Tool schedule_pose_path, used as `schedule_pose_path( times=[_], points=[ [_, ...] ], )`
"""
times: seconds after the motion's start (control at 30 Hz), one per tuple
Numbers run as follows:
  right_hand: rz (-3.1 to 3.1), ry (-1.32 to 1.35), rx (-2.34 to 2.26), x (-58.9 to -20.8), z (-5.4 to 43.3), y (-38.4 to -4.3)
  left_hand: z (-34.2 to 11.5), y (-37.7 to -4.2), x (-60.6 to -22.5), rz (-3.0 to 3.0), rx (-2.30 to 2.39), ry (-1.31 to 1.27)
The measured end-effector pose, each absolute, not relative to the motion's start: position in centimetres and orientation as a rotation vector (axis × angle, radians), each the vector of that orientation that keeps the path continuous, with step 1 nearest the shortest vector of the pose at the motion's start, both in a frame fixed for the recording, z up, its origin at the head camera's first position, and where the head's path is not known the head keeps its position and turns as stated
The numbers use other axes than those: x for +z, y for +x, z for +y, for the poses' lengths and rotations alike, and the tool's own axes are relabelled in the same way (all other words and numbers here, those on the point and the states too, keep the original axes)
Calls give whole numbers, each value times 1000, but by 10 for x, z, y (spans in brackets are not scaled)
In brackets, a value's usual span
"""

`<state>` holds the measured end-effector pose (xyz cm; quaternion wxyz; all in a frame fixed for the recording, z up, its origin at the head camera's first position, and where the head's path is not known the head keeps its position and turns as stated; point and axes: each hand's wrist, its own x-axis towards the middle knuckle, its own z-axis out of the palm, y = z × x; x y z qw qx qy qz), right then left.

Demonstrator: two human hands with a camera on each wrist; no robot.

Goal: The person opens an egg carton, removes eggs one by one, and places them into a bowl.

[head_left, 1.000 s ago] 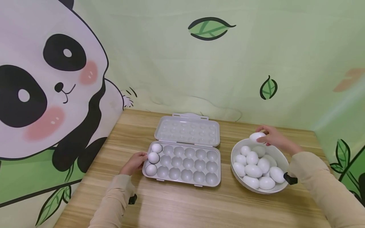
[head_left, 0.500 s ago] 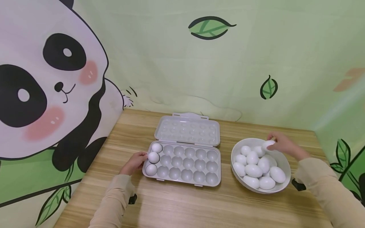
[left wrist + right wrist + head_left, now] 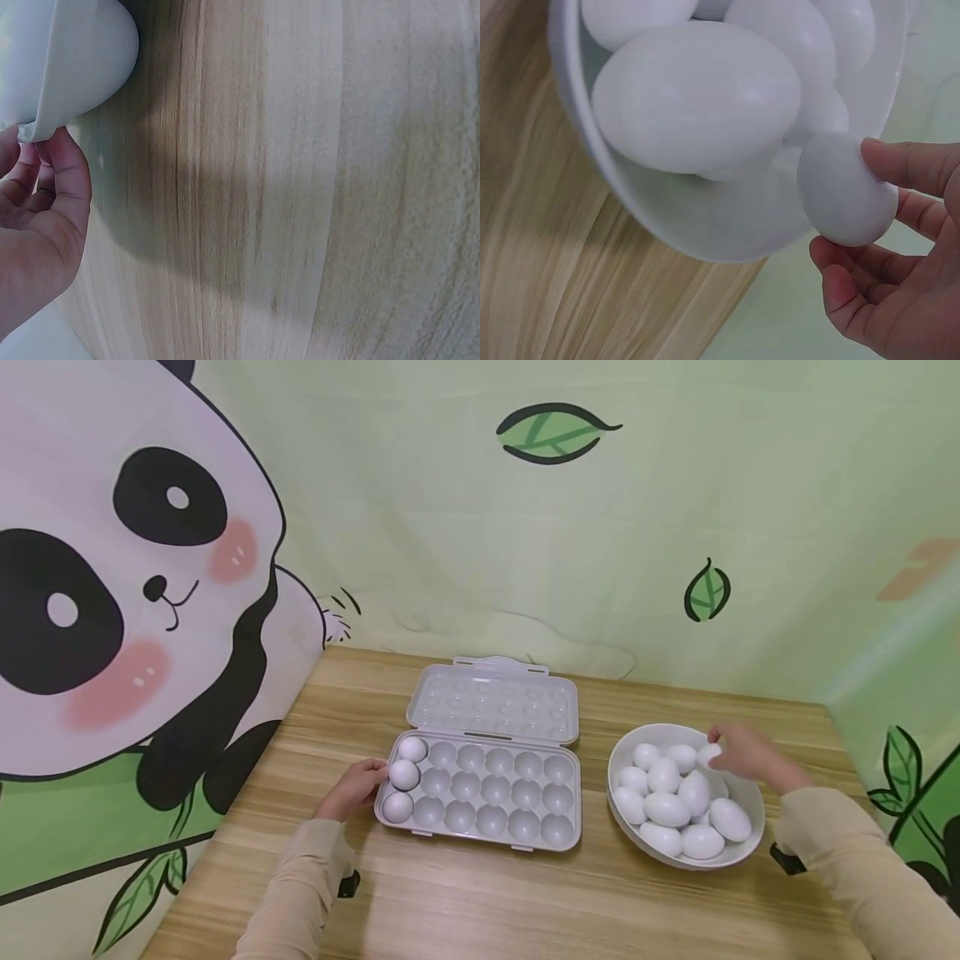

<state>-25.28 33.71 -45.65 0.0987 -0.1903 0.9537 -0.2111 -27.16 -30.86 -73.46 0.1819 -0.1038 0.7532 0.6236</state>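
Note:
My right hand point(image 3: 746, 756) holds a white egg point(image 3: 847, 189) between thumb and fingers at the back right of a white bowl point(image 3: 750, 789). In the right wrist view the egg overlaps the bowl's rim. Several white eggs point(image 3: 667, 809) lie heaped in that bowl. On the left, my left hand point(image 3: 362, 785) pinches the left edge of a light grey plastic egg box point(image 3: 480, 833), thumb and fingers at its rim in the left wrist view. Three eggs point(image 3: 404, 775) fill the box's leftmost column; its other cups are bare.
The egg box's lid point(image 3: 492, 702) lies folded back behind it, toward the wall. Both box and bowl stand on a wood-grain table point(image 3: 480, 910), a strip of it between them. A green cloth backdrop point(image 3: 420, 527) with a panda print rises at the back and sides.
My right hand has moved right with the egg, from the bowl's back rim to its back right, and lower. The egg has turned in the fingers. My left hand and the egg box stay put.

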Motion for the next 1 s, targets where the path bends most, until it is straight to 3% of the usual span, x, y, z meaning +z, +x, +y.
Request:
schedule_pose_path(
  times=[0.2,0.37,0.5,0.73,1.0],
  points=[
    [2825,-526,-530,-453,330,-244,-338,-303,-811,2074,1764,-409],
    [2870,-480,-409,-455,328,-238,-350,-317,-845,2050,1771,-452],
    [2891,-460,-377,-455,327,-235,-349,-316,-845,2069,1760,-464],
    [2926,-453,-364,-458,326,-233,-330,-298,-799,2083,1744,-478],
    [2965,-449,-345,-463,326,-233,-337,-304,-815,2105,1735,-467]
  ],
)
